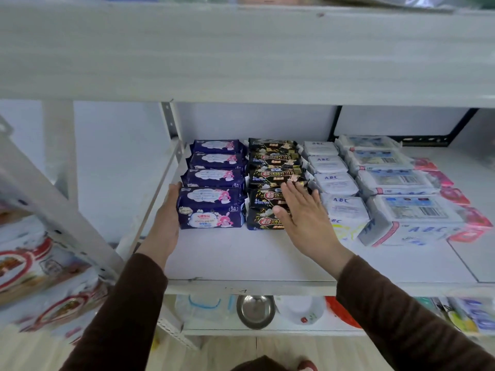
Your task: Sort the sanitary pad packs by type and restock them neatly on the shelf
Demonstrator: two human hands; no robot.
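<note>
On the white shelf (241,258) the pad packs stand in rows running front to back. Dark blue packs with a pink rabbit (211,207) form the left row, black packs with red and gold print (267,199) the one beside it. White ABC packs (345,207), larger white packs with barcodes (412,210) and pink packs (476,218) follow to the right. My left hand (167,218) presses flat against the left side of the front blue pack. My right hand (300,210) lies with fingers spread on the right side of the front black packs.
A shelf board (241,49) hangs low overhead. Grey slotted uprights (53,207) stand at the left, with red and white bagged goods (40,277) beyond them. The shelf below holds a steel bowl (255,310), white bowls and a red plate.
</note>
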